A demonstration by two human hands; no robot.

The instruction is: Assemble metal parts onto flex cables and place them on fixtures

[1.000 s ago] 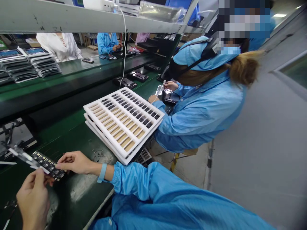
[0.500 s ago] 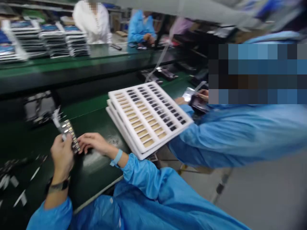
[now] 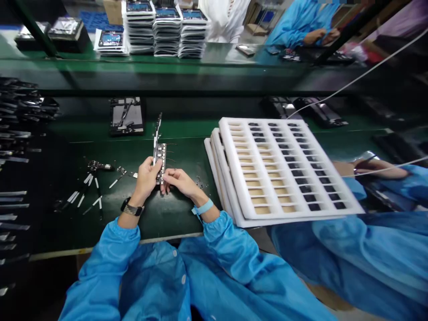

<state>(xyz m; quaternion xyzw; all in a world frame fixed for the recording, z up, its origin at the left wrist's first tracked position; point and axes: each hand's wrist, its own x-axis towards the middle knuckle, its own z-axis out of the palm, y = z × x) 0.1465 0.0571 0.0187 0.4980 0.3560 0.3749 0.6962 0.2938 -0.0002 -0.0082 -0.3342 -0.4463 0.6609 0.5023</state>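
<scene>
A strip of green bench mat [image 3: 175,219] lies nearer the person than the left hand [image 3: 145,180] and right hand [image 3: 180,183], leaving a passage along the bench edge. Stacked white foam trays [image 3: 230,154] block the way right, while small white-tabbed parts [image 3: 90,191] and a black phone frame [image 3: 126,117] lie left and ahead.

**Green bench, pretty packed**

The green bench mat [image 3: 183,131] carries a stack of white foam trays [image 3: 234,122]. Left of the stack lie loose white-tipped parts [image 3: 88,187] and a black-framed phone housing [image 3: 126,116], with rows of black strips [image 3: 13,151] farther left.
</scene>
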